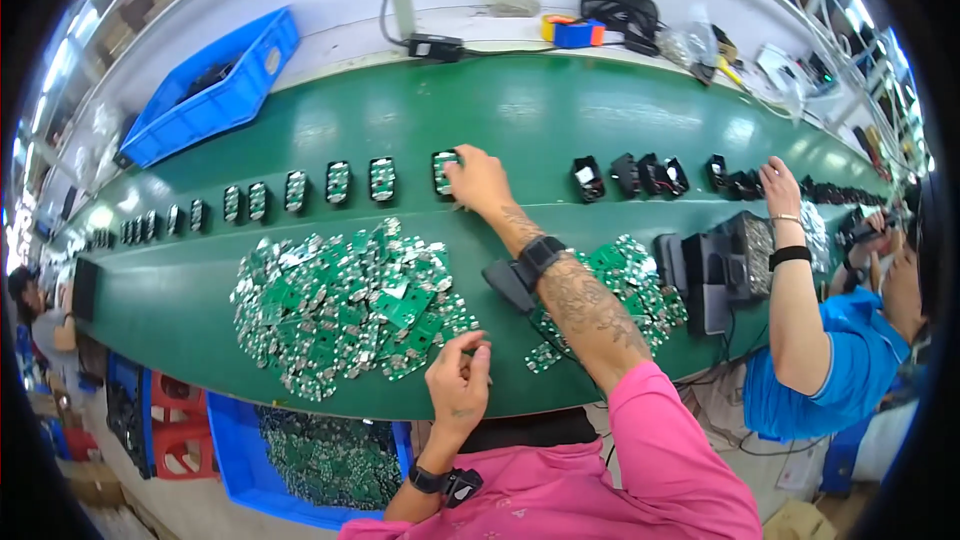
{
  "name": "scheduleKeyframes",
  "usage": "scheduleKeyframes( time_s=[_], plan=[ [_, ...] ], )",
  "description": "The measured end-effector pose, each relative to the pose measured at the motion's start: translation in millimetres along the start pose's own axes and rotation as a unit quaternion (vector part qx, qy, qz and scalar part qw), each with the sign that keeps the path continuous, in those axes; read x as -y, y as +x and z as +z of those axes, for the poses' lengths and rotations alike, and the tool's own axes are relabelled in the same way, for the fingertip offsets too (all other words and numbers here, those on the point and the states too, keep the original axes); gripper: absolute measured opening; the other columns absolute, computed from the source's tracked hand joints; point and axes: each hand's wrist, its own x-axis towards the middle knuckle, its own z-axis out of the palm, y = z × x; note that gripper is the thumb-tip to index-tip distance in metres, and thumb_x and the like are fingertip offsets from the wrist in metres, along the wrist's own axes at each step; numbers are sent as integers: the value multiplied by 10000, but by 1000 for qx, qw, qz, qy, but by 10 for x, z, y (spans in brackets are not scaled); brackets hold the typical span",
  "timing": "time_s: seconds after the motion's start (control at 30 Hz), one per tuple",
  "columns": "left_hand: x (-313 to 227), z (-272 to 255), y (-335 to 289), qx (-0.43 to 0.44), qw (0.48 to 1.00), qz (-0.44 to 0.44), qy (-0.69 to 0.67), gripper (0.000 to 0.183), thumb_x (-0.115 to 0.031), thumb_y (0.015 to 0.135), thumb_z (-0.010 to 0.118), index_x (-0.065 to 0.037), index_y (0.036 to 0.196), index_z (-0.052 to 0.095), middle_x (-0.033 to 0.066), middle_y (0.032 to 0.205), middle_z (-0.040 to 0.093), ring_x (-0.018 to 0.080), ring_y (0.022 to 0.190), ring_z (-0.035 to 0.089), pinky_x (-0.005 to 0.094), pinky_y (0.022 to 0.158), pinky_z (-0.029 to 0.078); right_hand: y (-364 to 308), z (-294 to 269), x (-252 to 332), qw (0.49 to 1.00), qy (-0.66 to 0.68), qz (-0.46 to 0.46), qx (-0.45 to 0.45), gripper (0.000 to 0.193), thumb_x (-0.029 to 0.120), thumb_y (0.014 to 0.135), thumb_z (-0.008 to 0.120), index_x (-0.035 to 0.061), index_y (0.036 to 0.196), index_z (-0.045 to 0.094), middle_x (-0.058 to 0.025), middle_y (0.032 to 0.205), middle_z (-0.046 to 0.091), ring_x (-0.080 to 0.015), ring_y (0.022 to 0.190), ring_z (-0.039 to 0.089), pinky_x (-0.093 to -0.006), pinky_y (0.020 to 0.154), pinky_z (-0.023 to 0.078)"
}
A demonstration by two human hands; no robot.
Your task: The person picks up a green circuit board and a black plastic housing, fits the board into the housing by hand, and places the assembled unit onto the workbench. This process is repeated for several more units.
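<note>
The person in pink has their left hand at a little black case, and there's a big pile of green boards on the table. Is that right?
Not quite: the head view shows the right hand at the little black case. The big pile of green boards is on the table, as you said.

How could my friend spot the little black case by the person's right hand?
Start at the long green table and find the row of small black cases running across it. Go rightward along those with green circuit boards inside, to the last such case. It's the only one with the person's own right hand at it.
</note>
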Motion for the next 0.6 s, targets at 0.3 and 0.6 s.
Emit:
scheduleKeyframes(
  time_s=[0.3,0.6],
  plan=[
    [14,-85,-16,-15,999,-25,-40,193,-52,961,601,42,1129,613,98,921,697,63,586,596,198,512,477,-267,-1439,-266,885,-438,-86,129,864,125,697,745,180,1487,399,-143,1382,502,-392,1295,419,-562,978,378],
    [-42,-28,39,-4,1000,-6,-20,286,-50,942,628,26,1213,578,104,996,679,87,639,637,202,546,497,-402,-1745,-509,898,-407,-154,61,327,73,768,672,66,1095,647,-100,1040,608,-319,1078,537,-457,861,441]
  ],
)
